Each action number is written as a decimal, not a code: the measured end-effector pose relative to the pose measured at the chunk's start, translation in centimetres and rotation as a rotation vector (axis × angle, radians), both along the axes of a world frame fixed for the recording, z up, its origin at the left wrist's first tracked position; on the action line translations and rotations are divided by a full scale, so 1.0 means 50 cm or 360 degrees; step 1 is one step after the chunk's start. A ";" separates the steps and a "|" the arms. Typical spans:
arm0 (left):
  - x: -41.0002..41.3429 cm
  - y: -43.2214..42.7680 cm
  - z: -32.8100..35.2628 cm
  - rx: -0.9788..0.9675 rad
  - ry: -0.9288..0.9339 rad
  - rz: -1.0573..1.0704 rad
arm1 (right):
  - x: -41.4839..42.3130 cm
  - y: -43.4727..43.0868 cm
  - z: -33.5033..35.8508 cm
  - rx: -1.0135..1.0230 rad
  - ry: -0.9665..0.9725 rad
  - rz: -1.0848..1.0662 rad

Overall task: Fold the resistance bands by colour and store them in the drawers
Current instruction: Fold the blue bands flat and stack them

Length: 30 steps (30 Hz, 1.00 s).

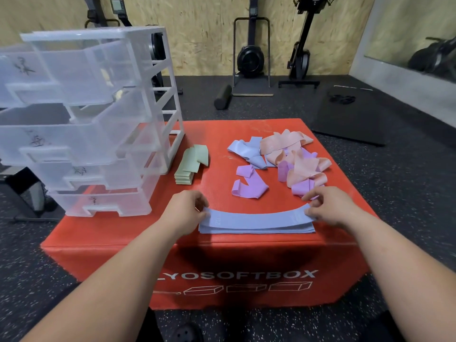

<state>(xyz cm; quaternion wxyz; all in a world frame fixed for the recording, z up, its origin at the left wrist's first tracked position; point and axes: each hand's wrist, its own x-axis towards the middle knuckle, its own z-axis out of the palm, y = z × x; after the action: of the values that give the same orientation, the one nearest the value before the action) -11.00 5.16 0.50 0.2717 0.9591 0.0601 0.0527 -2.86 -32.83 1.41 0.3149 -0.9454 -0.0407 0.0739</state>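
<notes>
In the head view, a stack of flat, light-blue fabric resistance bands (256,227) lay along the front edge of the red padded soft box (246,257), roughly at its middle. The left hand (183,211) pinched the left end of the topmost blue band between thumb and curled fingers. The right hand (330,208) pinched its right end the same way. Both ends were raised off the stack, while the middle of the band sagged onto the layers below.

A neat stack of folded sage-green bands (188,166) sat further back and to the left, just beside the translucent plastic drawer unit (98,119). The unit stood on the box's left side, with its four drawers pulled out toward the front by differing amounts.

Toward the back right corner lay a loose heap of unfolded bands. Pink ones (283,141) lay on top and behind, and blue ones (246,150) lay at the heap's left. Purple ones (249,187) were nearest the blue stack but apart from it.

On the dark speckled floor beyond the box were a black foam roller (222,97) and a black mat (352,117).
</notes>
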 end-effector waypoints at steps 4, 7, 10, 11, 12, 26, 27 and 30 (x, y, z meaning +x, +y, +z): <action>0.003 -0.005 -0.006 0.0124 0.0005 -0.0074 | -0.003 0.003 -0.015 -0.0164 -0.0016 0.0068; 0.004 -0.005 -0.010 0.0199 0.0060 -0.0113 | -0.005 0.004 -0.019 -0.0302 -0.0002 0.0132; 0.011 0.001 -0.010 0.0266 0.0029 -0.0167 | -0.001 0.001 -0.019 -0.0517 -0.0091 0.0268; 0.012 0.003 -0.009 0.0285 -0.0002 -0.0196 | 0.002 -0.002 -0.018 -0.0549 -0.0140 0.0320; 0.012 0.005 -0.004 0.0290 -0.0031 -0.0239 | 0.003 -0.006 -0.015 -0.0549 -0.0171 0.0384; 0.000 0.009 0.006 0.0433 0.0166 -0.0643 | -0.010 -0.025 -0.012 -0.0578 -0.0111 0.0693; 0.001 0.009 0.006 0.0440 0.0169 -0.0643 | -0.010 -0.026 -0.014 -0.0575 -0.0118 0.0699; 0.009 0.010 0.006 0.0413 0.0214 -0.0650 | -0.006 -0.030 -0.017 -0.0570 -0.0114 0.0722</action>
<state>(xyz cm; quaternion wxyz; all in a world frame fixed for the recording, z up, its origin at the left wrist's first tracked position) -10.56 5.64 0.80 0.1467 0.9795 -0.1241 -0.0600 -3.18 -34.32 0.58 0.1167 -0.9547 -0.2485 0.1152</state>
